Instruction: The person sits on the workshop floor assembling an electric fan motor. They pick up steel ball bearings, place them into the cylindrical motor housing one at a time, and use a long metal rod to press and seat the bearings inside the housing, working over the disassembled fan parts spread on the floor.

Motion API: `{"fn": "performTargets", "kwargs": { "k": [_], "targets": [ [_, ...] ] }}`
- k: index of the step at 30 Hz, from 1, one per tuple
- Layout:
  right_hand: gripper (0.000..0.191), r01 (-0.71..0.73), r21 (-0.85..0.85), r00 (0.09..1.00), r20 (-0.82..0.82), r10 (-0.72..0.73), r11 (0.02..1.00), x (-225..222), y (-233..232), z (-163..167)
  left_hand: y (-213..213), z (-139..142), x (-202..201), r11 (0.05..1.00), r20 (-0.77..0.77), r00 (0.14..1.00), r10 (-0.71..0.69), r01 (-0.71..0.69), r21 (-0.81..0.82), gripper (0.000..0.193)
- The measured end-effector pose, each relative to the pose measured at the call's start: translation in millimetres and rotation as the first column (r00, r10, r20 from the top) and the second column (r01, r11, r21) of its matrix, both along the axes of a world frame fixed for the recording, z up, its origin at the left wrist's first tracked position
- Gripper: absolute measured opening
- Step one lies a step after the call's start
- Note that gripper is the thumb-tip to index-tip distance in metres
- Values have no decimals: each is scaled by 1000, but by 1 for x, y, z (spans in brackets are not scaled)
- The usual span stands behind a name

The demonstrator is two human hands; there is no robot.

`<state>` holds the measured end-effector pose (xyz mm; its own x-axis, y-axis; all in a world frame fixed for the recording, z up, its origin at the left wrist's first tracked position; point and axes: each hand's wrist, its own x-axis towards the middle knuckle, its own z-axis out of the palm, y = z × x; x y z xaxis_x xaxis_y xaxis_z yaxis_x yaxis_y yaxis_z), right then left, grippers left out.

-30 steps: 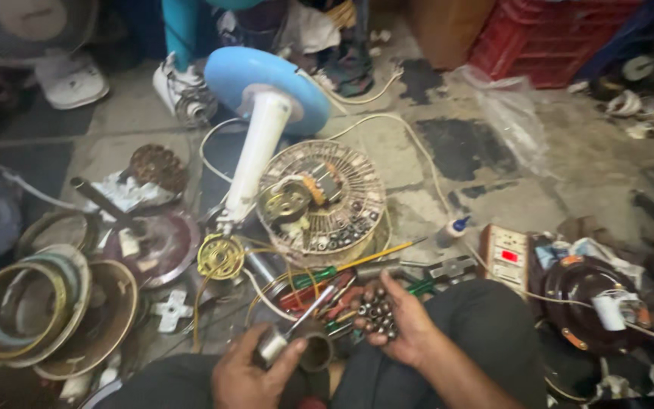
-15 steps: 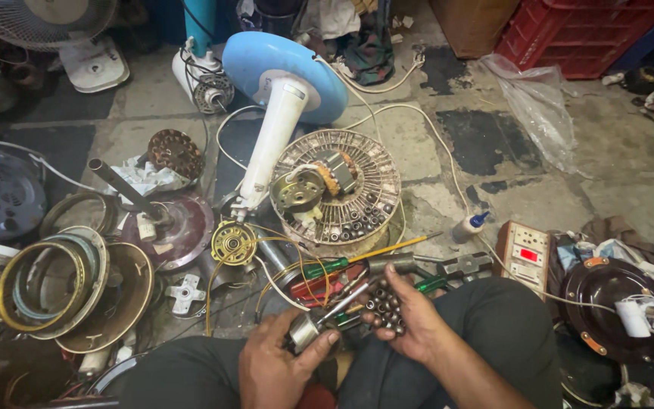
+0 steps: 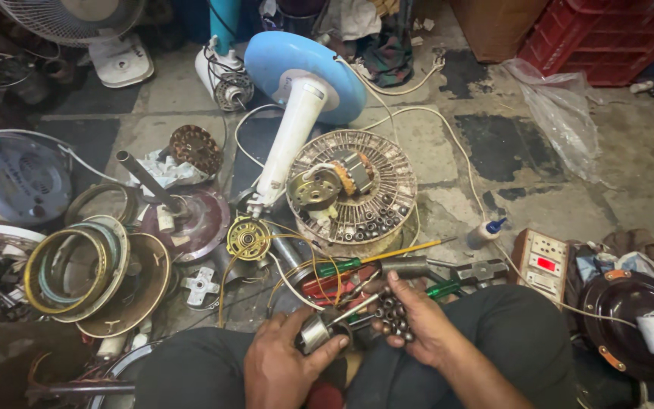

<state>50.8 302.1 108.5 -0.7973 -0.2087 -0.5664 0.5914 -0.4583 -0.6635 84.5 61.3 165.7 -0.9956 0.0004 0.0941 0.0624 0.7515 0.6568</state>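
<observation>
I sit on the floor among fan parts. My left hand (image 3: 285, 363) grips a small metal rotor with a thin shaft (image 3: 319, 329) between my knees. My right hand (image 3: 410, 318) lies palm up beside it, cupping several small round bearings (image 3: 391, 318). Just beyond my hands lie screwdrivers with green and red handles (image 3: 357, 265) and a coil of thin wire (image 3: 297, 265). A round wire basket (image 3: 387, 174) holding a fan motor (image 3: 338, 178) and small parts stands farther out.
A blue fan base with a white pole (image 3: 297, 98) lies across the floor. Metal rings and covers (image 3: 92, 269) pile up at the left. A socket board (image 3: 543, 261), a small glue bottle (image 3: 486, 231) and a dark round cover (image 3: 630, 310) sit at the right. Red crates (image 3: 607, 38) stand behind.
The view has tilted up slightly. My left hand has turned the rotor and closed more firmly on it; my right hand stays cupped around the bearings.
</observation>
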Motion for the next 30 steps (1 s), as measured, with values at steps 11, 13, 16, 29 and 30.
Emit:
{"fn": "performTargets", "kwargs": {
  "k": [11, 13, 16, 29, 30],
  "targets": [
    [52, -108, 63, 993, -40, 110, 992, 1, -6, 4, -3, -10, 0, 999, -35, 999, -15, 16, 37, 65],
    [46, -70, 52, 997, -27, 71, 996, 2, -8, 5, -3, -11, 0, 999, -77, 997, 2, 1, 43, 64],
    [38, -21, 24, 999, -41, 22, 1000, 3, -8, 5, -4, -11, 0, 997, -37, 999, 37, -34, 73, 63],
    [35, -49, -22, 998, -28, 49, 999, -2, 2, -11, -8, -6, 2, 999, -109, 994, 6, -2, 34, 64],
    [36, -71, -38, 997, -46, 70, 997, -2, 3, -11, -9, -6, 2, 999, -103, 994, 18, -13, 43, 64]
  ]
}}
